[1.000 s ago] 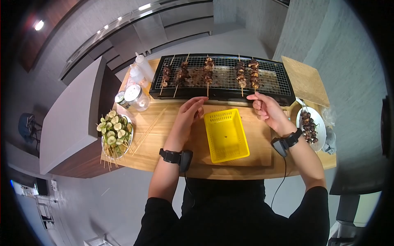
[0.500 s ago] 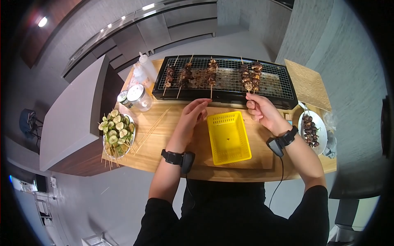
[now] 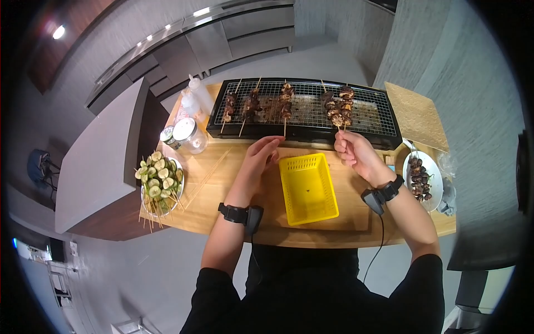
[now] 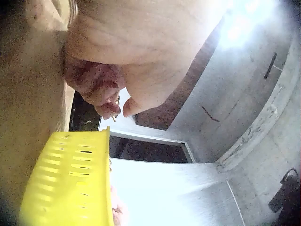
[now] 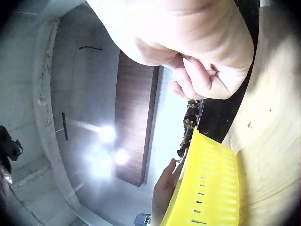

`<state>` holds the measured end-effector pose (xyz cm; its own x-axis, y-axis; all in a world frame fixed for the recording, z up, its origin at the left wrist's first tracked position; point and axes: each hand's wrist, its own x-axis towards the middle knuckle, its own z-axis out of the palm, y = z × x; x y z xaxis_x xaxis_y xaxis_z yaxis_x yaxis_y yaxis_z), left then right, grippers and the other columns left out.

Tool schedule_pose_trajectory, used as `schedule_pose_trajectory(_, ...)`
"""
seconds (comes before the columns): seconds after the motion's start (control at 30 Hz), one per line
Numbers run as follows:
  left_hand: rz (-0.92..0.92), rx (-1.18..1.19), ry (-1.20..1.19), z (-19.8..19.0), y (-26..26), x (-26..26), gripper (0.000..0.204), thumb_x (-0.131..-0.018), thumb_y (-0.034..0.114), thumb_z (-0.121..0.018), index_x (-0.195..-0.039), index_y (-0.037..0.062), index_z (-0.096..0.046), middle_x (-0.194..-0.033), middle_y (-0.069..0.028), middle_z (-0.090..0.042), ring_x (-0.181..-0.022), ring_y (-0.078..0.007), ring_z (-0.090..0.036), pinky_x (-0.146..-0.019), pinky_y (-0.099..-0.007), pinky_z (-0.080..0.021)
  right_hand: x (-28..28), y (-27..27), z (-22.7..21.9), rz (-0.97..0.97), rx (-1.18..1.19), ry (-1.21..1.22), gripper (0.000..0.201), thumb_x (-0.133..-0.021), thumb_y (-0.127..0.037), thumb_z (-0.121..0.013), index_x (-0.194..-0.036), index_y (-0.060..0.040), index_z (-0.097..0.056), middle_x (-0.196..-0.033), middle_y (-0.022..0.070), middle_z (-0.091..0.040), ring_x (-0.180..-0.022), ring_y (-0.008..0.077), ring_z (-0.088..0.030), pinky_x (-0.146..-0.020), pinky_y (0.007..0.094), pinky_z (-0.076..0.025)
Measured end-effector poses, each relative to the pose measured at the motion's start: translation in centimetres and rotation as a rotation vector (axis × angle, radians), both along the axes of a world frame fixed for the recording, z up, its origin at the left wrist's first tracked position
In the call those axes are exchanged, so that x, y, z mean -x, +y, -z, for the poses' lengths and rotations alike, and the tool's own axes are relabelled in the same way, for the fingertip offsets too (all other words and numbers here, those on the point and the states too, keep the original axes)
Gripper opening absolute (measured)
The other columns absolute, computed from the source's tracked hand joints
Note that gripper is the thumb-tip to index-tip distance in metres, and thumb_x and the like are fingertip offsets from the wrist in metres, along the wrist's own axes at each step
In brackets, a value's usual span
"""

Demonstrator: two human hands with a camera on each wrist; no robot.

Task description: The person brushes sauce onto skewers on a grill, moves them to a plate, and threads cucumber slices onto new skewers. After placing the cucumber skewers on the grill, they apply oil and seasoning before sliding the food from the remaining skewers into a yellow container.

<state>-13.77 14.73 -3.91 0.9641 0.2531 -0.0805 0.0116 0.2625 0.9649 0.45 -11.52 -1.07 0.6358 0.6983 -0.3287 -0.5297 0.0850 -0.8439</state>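
In the head view, several browned meat skewers lie across the wire rack of a long black grill [image 3: 311, 134]. My left hand [image 3: 260, 158] pinches the stick end of the middle skewer [image 3: 286, 101] between thumb and finger. With my right hand [image 3: 359, 151] I grip the stick of the skewer [image 3: 330, 106] just right of it, whose lower end lies against the rightmost skewer [image 3: 346, 99]. Between my forearms stands a yellow plastic basket [image 3: 307, 203] with nothing large in it. In the right wrist view, my curled fingers [image 5: 195, 80] hide the stick.
Left on the table are a plate of sliced green vegetable skewers [image 3: 159, 181], loose bare sticks [image 3: 204, 175], a shaker jar [image 3: 189, 133] and squeeze bottles [image 3: 200, 94]. A white plate [image 3: 436, 178] with dark skewers stands at the right, near a tan board [image 3: 417, 117]. Under the basket lies a wooden board [image 3: 353, 220].
The lower end of the skewer by my right hand has swung right, against the rightmost one. My right hand has shifted slightly left along the grill's front. My left hand stays at the middle skewer.
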Motion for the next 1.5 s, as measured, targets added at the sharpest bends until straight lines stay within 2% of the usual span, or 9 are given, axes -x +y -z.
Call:
schedule_pose_trajectory(0.2,0.108,-0.015,0.029,-0.3,1.3,-1.6,0.032,-0.108,0.028,-0.059,-0.123,0.0036,-0.071,-0.069,0.0091,-0.047,-0.058,-0.0007,-0.036,-0.050,-0.0199,-0.022,-0.3,-1.2,-0.4,-0.016,-0.063,-0.013,0.024,-0.109,-0.027,-0.050,-0.087,-0.0175,-0.051,-0.075,-0.0059,-0.046,-0.054,0.0027,-0.033,-0.046,0.0196,-0.023)
schedule_pose_trajectory(0.43,0.058,-0.095,0.135,-1.2,1.3,-3.7,0.024,-0.105,0.025,-0.065,-0.112,0.0038,-0.072,-0.067,0.0087,-0.045,-0.053,-0.0010,-0.032,-0.047,-0.0206,-0.019,0.1,-2.9,-2.4,-0.029,-0.101,-0.027,0.022,-0.109,-0.026,-0.052,-0.090,-0.0162,-0.053,-0.074,-0.0060,-0.047,-0.054,0.0026,-0.033,-0.047,0.0193,-0.025)
schedule_pose_trajectory(0.63,0.067,-0.187,0.121,-1.6,1.5,-4.3,0.021,-0.104,0.025,-0.066,-0.108,0.0042,-0.072,-0.064,0.0095,-0.042,-0.051,-0.0010,-0.032,-0.046,-0.0209,-0.019,-1.0,-7.3,-4.1,-0.069,-0.155,-0.087,0.021,-0.108,-0.025,-0.053,-0.090,-0.0154,-0.053,-0.074,-0.0062,-0.047,-0.054,0.0025,-0.032,-0.045,0.0189,-0.025)
schedule_pose_trajectory(0.73,0.085,-0.219,0.101,-2.5,1.0,-5.1,0.021,-0.104,0.025,-0.066,-0.107,0.0045,-0.071,-0.063,0.0101,-0.041,-0.051,-0.0010,-0.032,-0.047,-0.0206,-0.020,-1.9,-10.2,-5.3,0.004,-0.133,-0.109,0.019,-0.109,-0.022,-0.050,-0.092,-0.0151,-0.053,-0.073,-0.0070,-0.045,-0.054,0.0018,-0.033,-0.044,0.0187,-0.025)
schedule_pose_trajectory(0.9,0.169,-0.226,0.068,-6.1,-3.5,-6.9,0.021,-0.104,0.025,-0.065,-0.106,0.0050,-0.071,-0.064,0.0099,-0.041,-0.051,-0.0013,-0.031,-0.047,-0.0210,-0.021,-4.8,-15.8,-6.2,0.151,-0.073,-0.152,0.017,-0.109,-0.020,-0.048,-0.093,-0.0151,-0.052,-0.076,-0.0078,-0.042,-0.056,0.0012,-0.035,-0.044,0.0179,-0.026)
schedule_pose_trajectory(1.07,0.353,-0.132,0.034,-7.3,-10.7,-11.3,0.017,-0.103,0.022,-0.065,-0.107,0.0051,-0.068,-0.067,0.0085,-0.043,-0.051,-0.0022,-0.031,-0.046,-0.0217,-0.021,-8.9,-20.7,-4.8,0.232,0.091,-0.209,0.017,-0.107,-0.016,-0.045,-0.094,-0.0126,-0.054,-0.078,-0.0052,-0.050,-0.058,0.0035,-0.038,-0.045,0.0198,-0.026)
schedule_pose_trajectory(1.23,0.496,0.024,0.054,-5.2,-18.0,-17.2,0.020,-0.104,0.022,-0.063,-0.112,0.0044,-0.068,-0.069,0.0056,-0.050,-0.049,-0.0027,-0.034,-0.043,-0.0228,-0.022,-12.2,-24.9,-2.3,0.253,0.227,-0.161,0.018,-0.105,-0.016,-0.047,-0.090,-0.0136,-0.056,-0.077,-0.0045,-0.052,-0.058,0.0040,-0.037,-0.043,0.0199,-0.026)
schedule_pose_trajectory(1.33,0.483,0.072,0.135,-4.7,-22.2,-19.2,0.014,-0.103,0.019,-0.061,-0.100,0.0059,-0.065,-0.068,0.0046,-0.049,-0.047,-0.0043,-0.032,-0.042,-0.0244,-0.022,-12.9,-26.5,-1.7,0.276,0.275,-0.095,0.019,-0.106,-0.017,-0.047,-0.091,-0.0147,-0.057,-0.075,-0.0049,-0.053,-0.058,0.0036,-0.037,-0.042,0.0190,-0.025)
schedule_pose_trajectory(1.5,0.551,0.121,0.218,-3.2,-26.6,-22.2,0.011,-0.105,0.013,-0.059,-0.103,0.0025,-0.059,-0.076,-0.0004,-0.053,-0.050,-0.0061,-0.036,-0.042,-0.0238,-0.027,-13.7,-28.0,-1.2,0.207,0.280,-0.033,0.020,-0.107,-0.019,-0.048,-0.089,-0.0148,-0.057,-0.073,-0.0053,-0.052,-0.053,0.0023,-0.034,-0.038,0.0176,-0.025)
